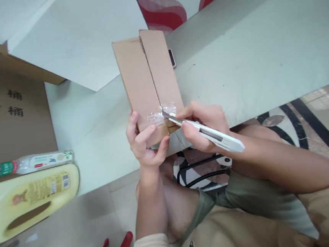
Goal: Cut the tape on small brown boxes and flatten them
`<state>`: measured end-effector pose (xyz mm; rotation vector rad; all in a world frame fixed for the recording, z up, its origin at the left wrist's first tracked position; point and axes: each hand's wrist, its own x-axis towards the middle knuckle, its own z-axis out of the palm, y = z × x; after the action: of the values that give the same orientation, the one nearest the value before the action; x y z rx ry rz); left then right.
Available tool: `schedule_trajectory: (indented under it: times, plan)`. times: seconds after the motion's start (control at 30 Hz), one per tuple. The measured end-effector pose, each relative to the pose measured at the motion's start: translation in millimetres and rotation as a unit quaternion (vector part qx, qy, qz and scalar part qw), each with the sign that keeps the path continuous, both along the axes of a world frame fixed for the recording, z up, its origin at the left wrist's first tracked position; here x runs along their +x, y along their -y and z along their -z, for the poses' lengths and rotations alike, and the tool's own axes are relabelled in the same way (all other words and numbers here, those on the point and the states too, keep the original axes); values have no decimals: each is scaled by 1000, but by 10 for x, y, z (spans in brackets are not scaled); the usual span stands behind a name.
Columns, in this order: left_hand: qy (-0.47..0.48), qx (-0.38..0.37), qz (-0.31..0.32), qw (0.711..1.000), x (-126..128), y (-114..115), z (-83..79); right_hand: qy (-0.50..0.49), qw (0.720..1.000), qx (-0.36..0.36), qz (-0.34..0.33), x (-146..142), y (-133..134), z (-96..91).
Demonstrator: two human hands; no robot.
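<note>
Pale yellow plastic jug [29, 198] and clear bottle [26, 164] lie far left on the table [247, 54]. The left hand [144, 140] clamps the flat brown cardboard box [146, 82] at its near end, at the table's edge. The right hand [203, 126] grips a white utility knife [211, 134], blade on the clear tape [160, 114]. One slip and that blade could nick the left thumb just beside it.

dark device [172, 58]: mostly hidden behind cardboard box [149, 82] | yellow jug [29, 198]: cut by left edge | red-white carton [177, 1]: cut by top edge, print unreadable | utility knife [208, 133] blade tip: too small to tell
</note>
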<state>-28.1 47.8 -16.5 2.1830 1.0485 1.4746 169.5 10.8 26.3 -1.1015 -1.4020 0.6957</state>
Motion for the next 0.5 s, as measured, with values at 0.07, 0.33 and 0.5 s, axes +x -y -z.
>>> schedule_trajectory:
  times: [0.07, 0.33, 0.5]
  plan:
    - [0, 22, 1, 1000, 9, -5, 29, 10, 1000, -5, 7, 9, 5, -5]
    - [11, -11, -32, 999, 25, 12, 49, 52, 999, 10, -8, 135, 71, -52]
    - [9, 14, -23, 1000, 17, -11, 51, 70, 994, 78, 12, 170, 76, -71]
